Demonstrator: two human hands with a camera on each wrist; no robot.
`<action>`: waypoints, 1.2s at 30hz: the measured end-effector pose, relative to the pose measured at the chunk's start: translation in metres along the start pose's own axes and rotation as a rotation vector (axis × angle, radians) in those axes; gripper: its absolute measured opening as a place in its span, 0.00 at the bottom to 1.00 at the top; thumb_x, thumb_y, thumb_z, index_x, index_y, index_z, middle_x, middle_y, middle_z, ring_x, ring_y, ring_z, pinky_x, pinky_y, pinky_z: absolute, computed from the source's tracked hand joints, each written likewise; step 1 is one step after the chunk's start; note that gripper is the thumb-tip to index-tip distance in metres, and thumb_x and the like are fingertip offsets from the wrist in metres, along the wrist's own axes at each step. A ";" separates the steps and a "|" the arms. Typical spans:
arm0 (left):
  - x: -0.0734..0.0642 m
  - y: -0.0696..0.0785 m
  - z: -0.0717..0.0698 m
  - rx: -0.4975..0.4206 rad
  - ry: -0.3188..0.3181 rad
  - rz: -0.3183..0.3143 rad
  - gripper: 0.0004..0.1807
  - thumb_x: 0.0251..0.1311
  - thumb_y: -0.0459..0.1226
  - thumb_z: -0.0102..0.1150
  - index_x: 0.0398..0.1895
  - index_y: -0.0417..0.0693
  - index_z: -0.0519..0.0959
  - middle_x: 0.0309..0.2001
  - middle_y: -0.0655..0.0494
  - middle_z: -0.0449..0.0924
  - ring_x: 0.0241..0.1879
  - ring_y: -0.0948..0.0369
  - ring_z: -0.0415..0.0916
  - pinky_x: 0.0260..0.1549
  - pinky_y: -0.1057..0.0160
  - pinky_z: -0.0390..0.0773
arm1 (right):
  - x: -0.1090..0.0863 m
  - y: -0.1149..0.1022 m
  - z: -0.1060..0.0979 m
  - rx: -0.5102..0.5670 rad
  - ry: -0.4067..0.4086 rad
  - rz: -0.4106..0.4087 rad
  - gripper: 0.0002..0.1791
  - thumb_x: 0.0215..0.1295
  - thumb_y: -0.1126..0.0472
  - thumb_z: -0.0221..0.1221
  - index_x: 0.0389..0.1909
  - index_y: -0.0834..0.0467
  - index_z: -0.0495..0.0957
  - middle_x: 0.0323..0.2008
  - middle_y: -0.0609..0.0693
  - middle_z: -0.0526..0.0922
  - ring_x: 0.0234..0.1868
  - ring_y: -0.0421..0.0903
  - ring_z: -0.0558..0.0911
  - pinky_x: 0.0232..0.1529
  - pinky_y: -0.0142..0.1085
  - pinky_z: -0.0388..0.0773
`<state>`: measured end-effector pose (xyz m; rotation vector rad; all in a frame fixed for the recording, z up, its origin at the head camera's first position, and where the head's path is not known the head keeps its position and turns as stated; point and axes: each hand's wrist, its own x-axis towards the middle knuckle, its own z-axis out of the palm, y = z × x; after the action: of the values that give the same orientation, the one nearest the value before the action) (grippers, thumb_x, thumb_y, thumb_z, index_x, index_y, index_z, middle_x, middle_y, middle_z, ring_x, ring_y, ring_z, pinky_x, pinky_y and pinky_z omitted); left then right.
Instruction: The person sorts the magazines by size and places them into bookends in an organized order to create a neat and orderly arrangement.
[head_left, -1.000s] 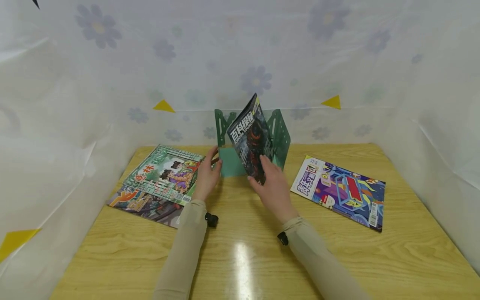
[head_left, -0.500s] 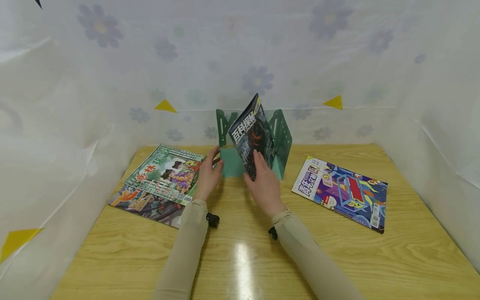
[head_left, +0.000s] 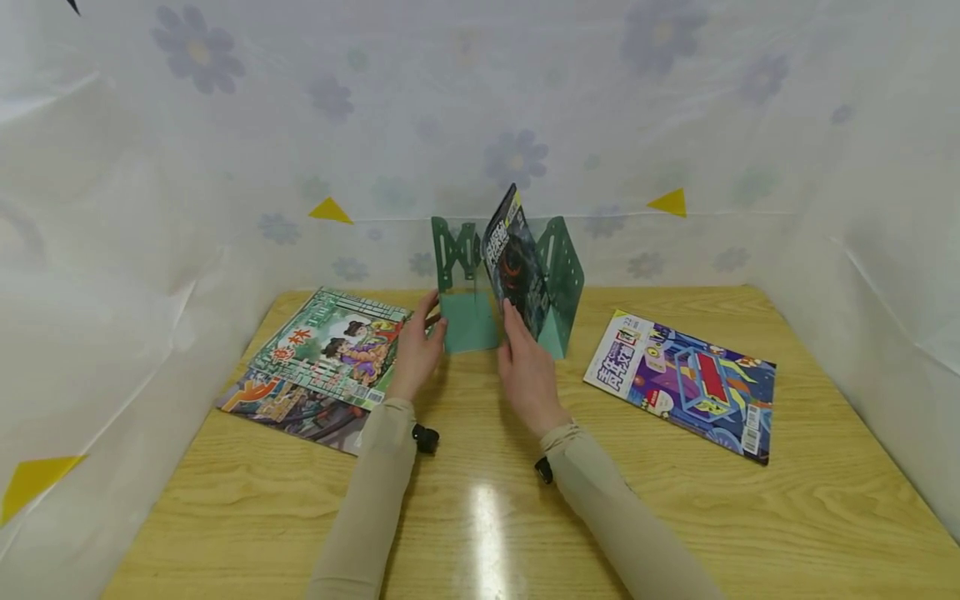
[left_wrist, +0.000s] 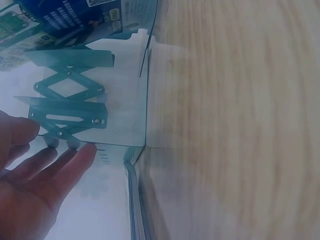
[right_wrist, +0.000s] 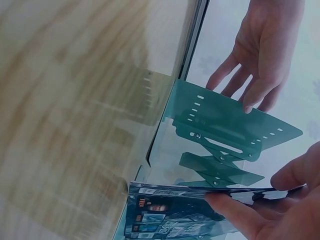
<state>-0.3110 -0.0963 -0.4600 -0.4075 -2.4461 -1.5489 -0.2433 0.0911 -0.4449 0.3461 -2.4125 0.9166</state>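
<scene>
A green expandable bookend (head_left: 468, 325) with scissor-linked panels stands at the back of the table. My left hand (head_left: 417, 350) holds its left side panel, fingertips on the outer face and thumb over the edge, as the left wrist view shows. A dark magazine (head_left: 517, 271) stands tilted between the panels, nearer the right one. Gripping the magazine's near edge is my right hand (head_left: 527, 379). In the right wrist view, fingers (right_wrist: 232, 207) lie along one cover and the thumb is on the other side. Part of the linkage is hidden behind the magazine.
Two overlapping magazines lie left of the bookend, a green-covered one (head_left: 330, 346) over a darker one (head_left: 300, 417). A purple and blue magazine (head_left: 686, 379) lies flat on the right of the wooden table (head_left: 465, 508). A floral sheet (head_left: 420, 108) hangs behind.
The magazine has turned more edge-on, its left edge swinging right. My right hand has shifted from across the cover to its near edge. My left hand stays on the bookend panel.
</scene>
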 end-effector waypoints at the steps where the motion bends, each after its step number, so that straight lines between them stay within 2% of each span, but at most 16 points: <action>1: 0.000 0.000 0.000 0.000 -0.001 0.001 0.29 0.75 0.36 0.48 0.76 0.57 0.58 0.71 0.46 0.63 0.63 0.50 0.70 0.53 0.49 0.78 | -0.001 0.001 0.000 0.005 0.011 -0.009 0.37 0.69 0.73 0.51 0.77 0.55 0.54 0.67 0.59 0.71 0.12 0.44 0.60 0.14 0.37 0.59; 2: 0.000 0.001 0.000 0.002 -0.001 -0.001 0.29 0.75 0.36 0.48 0.76 0.57 0.58 0.71 0.48 0.64 0.63 0.51 0.70 0.54 0.50 0.78 | -0.001 0.001 0.001 0.013 0.023 -0.018 0.37 0.69 0.73 0.51 0.77 0.54 0.55 0.62 0.60 0.76 0.13 0.44 0.60 0.15 0.37 0.59; 4: 0.000 0.001 0.000 0.004 -0.002 -0.001 0.29 0.75 0.36 0.48 0.76 0.57 0.58 0.71 0.48 0.64 0.63 0.51 0.70 0.53 0.50 0.78 | -0.003 0.002 0.000 0.032 0.043 -0.027 0.37 0.69 0.73 0.50 0.77 0.53 0.55 0.45 0.59 0.83 0.14 0.44 0.59 0.16 0.37 0.57; 5: -0.001 0.001 0.000 0.005 -0.002 -0.001 0.29 0.75 0.36 0.48 0.76 0.57 0.58 0.71 0.49 0.64 0.63 0.51 0.70 0.53 0.50 0.78 | -0.003 0.003 0.000 0.040 0.055 -0.032 0.37 0.69 0.73 0.50 0.77 0.53 0.55 0.36 0.58 0.83 0.14 0.44 0.59 0.16 0.37 0.56; 7: -0.001 0.001 0.000 0.004 -0.003 -0.001 0.29 0.75 0.36 0.48 0.77 0.57 0.58 0.71 0.49 0.64 0.63 0.51 0.70 0.54 0.50 0.78 | -0.004 0.004 0.000 0.053 0.079 -0.040 0.38 0.68 0.75 0.50 0.77 0.52 0.56 0.21 0.53 0.74 0.14 0.43 0.58 0.16 0.37 0.56; 9: 0.000 0.000 0.000 0.006 0.000 0.001 0.29 0.75 0.36 0.48 0.77 0.56 0.58 0.71 0.49 0.64 0.63 0.50 0.70 0.53 0.50 0.78 | -0.004 0.004 0.000 0.065 0.098 -0.049 0.38 0.67 0.75 0.50 0.77 0.52 0.56 0.17 0.50 0.68 0.14 0.42 0.57 0.16 0.36 0.55; 15: -0.001 0.001 0.000 0.014 0.002 0.004 0.29 0.75 0.36 0.47 0.77 0.55 0.58 0.71 0.48 0.64 0.63 0.50 0.70 0.53 0.48 0.78 | -0.005 0.005 -0.002 0.085 0.133 -0.059 0.37 0.69 0.75 0.49 0.77 0.51 0.57 0.21 0.53 0.75 0.13 0.40 0.57 0.14 0.35 0.57; 17: -0.001 0.002 0.000 0.011 0.001 0.002 0.29 0.75 0.36 0.48 0.77 0.56 0.58 0.71 0.46 0.64 0.63 0.50 0.70 0.54 0.48 0.77 | -0.006 0.005 -0.003 0.076 0.130 -0.050 0.36 0.68 0.74 0.49 0.76 0.51 0.59 0.30 0.57 0.81 0.14 0.41 0.59 0.14 0.35 0.59; 19: -0.001 0.003 0.000 0.008 -0.002 -0.001 0.29 0.75 0.35 0.48 0.77 0.56 0.58 0.71 0.45 0.63 0.63 0.49 0.70 0.54 0.48 0.77 | -0.007 0.006 -0.004 0.060 0.120 -0.033 0.35 0.68 0.74 0.51 0.75 0.53 0.60 0.39 0.60 0.84 0.14 0.42 0.61 0.14 0.36 0.61; 22: -0.001 0.002 0.000 0.006 -0.003 -0.006 0.29 0.75 0.36 0.48 0.77 0.56 0.57 0.71 0.45 0.63 0.64 0.49 0.69 0.54 0.48 0.77 | -0.008 0.006 -0.005 0.041 0.103 -0.006 0.35 0.68 0.73 0.53 0.75 0.54 0.60 0.56 0.61 0.80 0.15 0.43 0.65 0.15 0.37 0.65; 25: 0.000 0.001 0.001 0.010 -0.005 -0.009 0.29 0.76 0.37 0.48 0.77 0.56 0.57 0.71 0.44 0.63 0.64 0.49 0.69 0.54 0.48 0.77 | -0.009 0.007 -0.006 0.033 0.089 0.018 0.35 0.68 0.71 0.55 0.76 0.55 0.59 0.61 0.60 0.76 0.16 0.45 0.68 0.16 0.39 0.67; 34: -0.001 0.001 0.000 0.017 -0.003 0.001 0.29 0.76 0.37 0.47 0.77 0.57 0.57 0.71 0.47 0.63 0.63 0.50 0.70 0.53 0.49 0.77 | -0.010 0.007 -0.007 0.031 0.077 0.042 0.33 0.69 0.69 0.55 0.75 0.57 0.60 0.65 0.58 0.73 0.17 0.47 0.71 0.19 0.44 0.73; 36: -0.001 0.002 0.000 0.019 0.002 0.002 0.28 0.76 0.37 0.47 0.76 0.57 0.58 0.71 0.47 0.63 0.63 0.50 0.70 0.53 0.49 0.78 | -0.010 0.007 -0.007 0.027 0.079 0.044 0.33 0.68 0.69 0.55 0.74 0.58 0.61 0.65 0.58 0.73 0.19 0.49 0.75 0.23 0.46 0.77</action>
<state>-0.3098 -0.0957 -0.4588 -0.4046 -2.4569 -1.5231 -0.2351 0.1014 -0.4493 0.2623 -2.3456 0.9651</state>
